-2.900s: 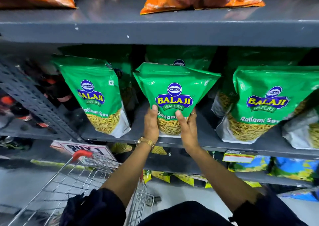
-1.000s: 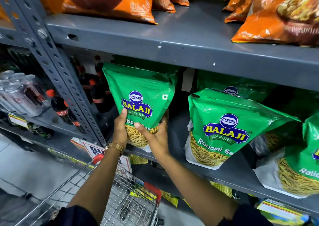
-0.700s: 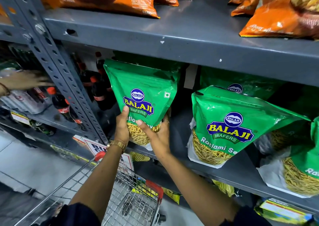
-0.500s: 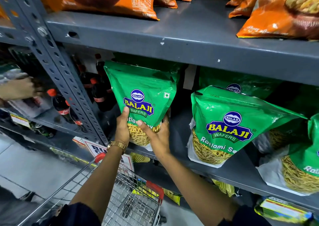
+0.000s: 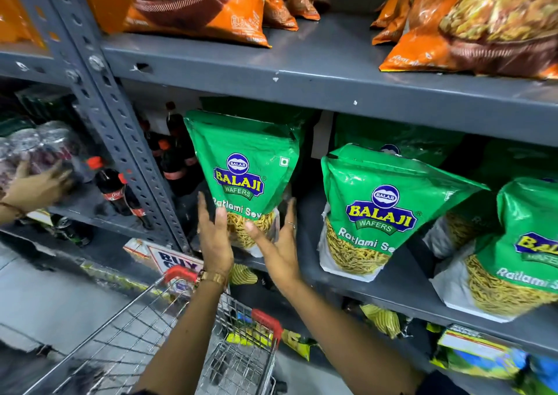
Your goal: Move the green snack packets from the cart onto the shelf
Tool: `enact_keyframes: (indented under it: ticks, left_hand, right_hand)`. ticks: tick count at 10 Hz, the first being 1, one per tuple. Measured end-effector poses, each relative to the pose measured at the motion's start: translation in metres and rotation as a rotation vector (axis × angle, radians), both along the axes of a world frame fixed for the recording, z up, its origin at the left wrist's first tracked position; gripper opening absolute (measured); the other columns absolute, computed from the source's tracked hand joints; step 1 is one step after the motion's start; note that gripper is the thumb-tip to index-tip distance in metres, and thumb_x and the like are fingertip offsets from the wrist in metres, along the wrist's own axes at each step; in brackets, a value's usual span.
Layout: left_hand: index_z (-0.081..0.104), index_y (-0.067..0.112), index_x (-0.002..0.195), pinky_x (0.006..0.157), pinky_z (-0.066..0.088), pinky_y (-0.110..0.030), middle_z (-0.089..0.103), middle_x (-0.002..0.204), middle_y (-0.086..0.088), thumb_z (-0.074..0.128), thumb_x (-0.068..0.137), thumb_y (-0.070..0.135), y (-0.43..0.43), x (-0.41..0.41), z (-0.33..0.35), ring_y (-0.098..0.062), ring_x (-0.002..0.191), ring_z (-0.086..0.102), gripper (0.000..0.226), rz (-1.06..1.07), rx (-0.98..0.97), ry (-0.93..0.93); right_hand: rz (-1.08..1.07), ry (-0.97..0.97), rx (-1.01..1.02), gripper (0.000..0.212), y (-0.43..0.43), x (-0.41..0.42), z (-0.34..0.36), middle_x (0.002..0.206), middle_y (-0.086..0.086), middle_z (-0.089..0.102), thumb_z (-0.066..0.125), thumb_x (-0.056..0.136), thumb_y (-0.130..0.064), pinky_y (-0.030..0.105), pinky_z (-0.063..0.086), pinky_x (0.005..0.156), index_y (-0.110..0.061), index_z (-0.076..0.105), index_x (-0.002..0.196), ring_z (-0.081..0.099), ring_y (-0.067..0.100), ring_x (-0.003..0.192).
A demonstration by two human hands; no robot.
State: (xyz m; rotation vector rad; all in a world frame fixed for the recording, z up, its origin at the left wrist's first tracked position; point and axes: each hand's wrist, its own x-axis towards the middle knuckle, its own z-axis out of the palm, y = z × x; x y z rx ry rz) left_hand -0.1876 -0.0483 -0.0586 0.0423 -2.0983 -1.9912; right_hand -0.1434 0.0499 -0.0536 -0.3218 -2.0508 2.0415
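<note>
A green Balaji snack packet (image 5: 244, 168) stands upright at the left end of the grey middle shelf (image 5: 401, 292). My left hand (image 5: 214, 240) and my right hand (image 5: 279, 252) flank its lower part, fingers spread and loose, thumbs still touching its front. Two more green packets (image 5: 377, 210) (image 5: 525, 243) stand to the right, with others behind them. The wire cart (image 5: 126, 349) with red corner caps is below my arms; no green packets show in the part of its basket I can see.
Orange snack bags (image 5: 196, 2) lie on the shelf above. A perforated grey upright (image 5: 120, 141) borders the packet on the left. Beyond it are cola bottles (image 5: 114, 192) and another person's hand (image 5: 33, 186). Yellow and blue packets fill the lower shelf (image 5: 471, 352).
My hands have loosened from gripping the packet's bottom and dropped slightly with fingers spread; the packet now stands on the shelf. The other person's hand at left has reached toward the bottles again.
</note>
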Motion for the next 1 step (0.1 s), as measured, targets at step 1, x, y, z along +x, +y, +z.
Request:
enact_keyframes:
  ticks: [1]
  left_hand:
    - [0.013, 0.005, 0.152, 0.121, 0.007, -0.019, 0.005, 0.163, -0.015, 0.027, 0.085, 0.077, 0.0074, 0.0288, -0.0009, -0.011, 0.149, 0.007, 0.1, 0.121, -0.178, 0.227]
  right_hand:
    - [-0.011, 0.068, 0.119, 0.092, 0.0037, 0.0327, 0.002, 0.162, -0.016, 0.008, 0.06, 0.075, -0.063, 0.024, 0.013, 0.122, -0.029, 0.025, 0.153, 0.006, -0.014, 0.145]
